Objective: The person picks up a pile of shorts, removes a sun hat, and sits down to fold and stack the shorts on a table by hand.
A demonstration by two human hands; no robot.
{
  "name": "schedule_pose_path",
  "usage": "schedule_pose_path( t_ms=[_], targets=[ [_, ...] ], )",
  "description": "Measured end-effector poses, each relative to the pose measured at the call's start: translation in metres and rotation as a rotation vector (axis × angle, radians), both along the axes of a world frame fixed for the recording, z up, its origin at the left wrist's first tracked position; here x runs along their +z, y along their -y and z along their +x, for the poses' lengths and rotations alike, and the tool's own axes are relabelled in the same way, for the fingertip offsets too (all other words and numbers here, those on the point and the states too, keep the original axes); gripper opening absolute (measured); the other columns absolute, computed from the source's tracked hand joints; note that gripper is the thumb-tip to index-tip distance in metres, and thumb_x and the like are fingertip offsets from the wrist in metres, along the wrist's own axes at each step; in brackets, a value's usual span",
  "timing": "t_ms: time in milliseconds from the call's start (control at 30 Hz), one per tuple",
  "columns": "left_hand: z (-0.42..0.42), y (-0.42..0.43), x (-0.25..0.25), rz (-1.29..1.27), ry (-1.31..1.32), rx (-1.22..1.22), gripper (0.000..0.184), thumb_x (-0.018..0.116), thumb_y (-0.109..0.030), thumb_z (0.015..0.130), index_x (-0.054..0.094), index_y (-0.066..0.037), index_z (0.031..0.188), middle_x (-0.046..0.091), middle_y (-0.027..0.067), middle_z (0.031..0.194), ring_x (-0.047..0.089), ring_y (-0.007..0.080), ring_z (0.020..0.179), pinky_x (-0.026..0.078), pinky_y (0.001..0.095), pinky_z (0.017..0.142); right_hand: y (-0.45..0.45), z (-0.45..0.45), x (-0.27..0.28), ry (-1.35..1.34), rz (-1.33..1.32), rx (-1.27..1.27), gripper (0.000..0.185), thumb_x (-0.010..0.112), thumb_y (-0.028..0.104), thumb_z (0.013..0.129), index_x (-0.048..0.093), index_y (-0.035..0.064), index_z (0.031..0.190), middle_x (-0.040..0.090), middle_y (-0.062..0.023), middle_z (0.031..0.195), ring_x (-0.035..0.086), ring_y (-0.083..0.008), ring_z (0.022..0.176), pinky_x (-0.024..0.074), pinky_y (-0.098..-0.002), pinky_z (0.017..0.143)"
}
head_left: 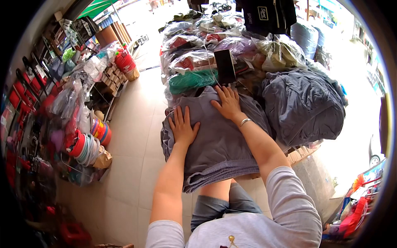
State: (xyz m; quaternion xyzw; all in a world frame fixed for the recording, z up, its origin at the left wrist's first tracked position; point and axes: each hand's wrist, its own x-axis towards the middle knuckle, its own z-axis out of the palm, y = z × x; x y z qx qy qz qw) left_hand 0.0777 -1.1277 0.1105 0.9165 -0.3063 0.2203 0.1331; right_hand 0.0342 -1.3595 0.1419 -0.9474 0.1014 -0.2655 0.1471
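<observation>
A stack of grey elastic-waist pants (pixel 219 140) lies in front of me, its gathered waistbands toward my body. My left hand (pixel 183 127) rests flat on the left part of the top pair, fingers spread. Farther up and to the right, my right hand (pixel 227 103) also lies flat on the cloth with fingers apart; a silver bangle is on that wrist. Just beyond the right fingertips a dark phone (pixel 225 67) stands propped with a cable by it. Beside the stack, on the right, sits a rumpled heap of similar grey garments (pixel 304 105).
Plastic-bagged clothes (pixel 194 60), one bag green (pixel 192 81), pile up behind the stack. A black bag (pixel 264 16) hangs at the back. On the left, shelves hold household goods, coiled hose (pixel 88 151) and red containers (pixel 125 62). Tiled floor (pixel 128 173) runs between.
</observation>
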Motion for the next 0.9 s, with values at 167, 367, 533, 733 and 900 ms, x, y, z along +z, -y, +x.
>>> schedule_pose_path(
  t_ms=[167,367,533,733,900],
  targets=[
    [-0.005,0.001,0.012,0.046,-0.088,-0.004,0.089,0.060,-0.051,0.085,0.016,-0.012,0.153,0.008,0.0205,0.158,0.003,0.0339,0.147,0.004,0.0584,0.114,0.001,-0.009,0.012,-0.047,0.018,0.021,0.077,0.047,0.061,0.090,0.026,0.0180,0.151,0.027,-0.0182,0.153,0.018,-0.0351,0.144,0.0103,-0.0514,0.116],
    [-0.085,-0.028,0.051,-0.006,-0.183,-0.356,0.088,0.059,-0.056,0.083,0.022,-0.015,0.152,0.013,0.0208,0.157,0.006,0.0354,0.147,0.003,0.0600,0.113,-0.037,-0.116,0.050,0.006,-0.175,0.382,0.079,0.052,0.059,0.088,0.027,0.0167,0.150,0.022,-0.0205,0.154,0.012,-0.0389,0.145,0.0047,-0.0646,0.111],
    [-0.091,-0.033,0.004,0.274,-0.362,-0.326,0.088,0.053,-0.063,0.084,0.025,-0.015,0.151,0.014,0.0193,0.158,0.009,0.0333,0.147,0.003,0.0585,0.114,-0.024,-0.129,-0.015,-0.348,-0.243,0.382,0.074,0.052,0.061,0.086,0.040,0.0182,0.145,0.029,-0.0192,0.152,0.015,-0.0383,0.145,0.0030,-0.0684,0.109],
    [-0.096,-0.037,-0.003,0.190,-0.344,-0.326,0.085,0.052,-0.066,0.083,0.030,-0.017,0.150,0.020,0.0180,0.156,0.012,0.0315,0.147,0.004,0.0579,0.114,-0.026,-0.130,-0.018,-0.286,-0.246,0.399,0.073,0.053,0.061,0.086,0.043,0.0177,0.143,0.031,-0.0191,0.151,0.017,-0.0387,0.144,0.0029,-0.0695,0.108],
    [-0.096,-0.037,-0.004,0.155,-0.319,-0.326,0.083,0.052,-0.065,0.084,0.031,-0.018,0.150,0.021,0.0175,0.156,0.013,0.0316,0.146,0.005,0.0580,0.114,-0.031,-0.128,0.009,-0.366,-0.275,0.412,0.071,0.051,0.060,0.088,0.041,0.0174,0.144,0.029,-0.0210,0.152,0.016,-0.0389,0.144,0.0043,-0.0659,0.110]
  ],
)
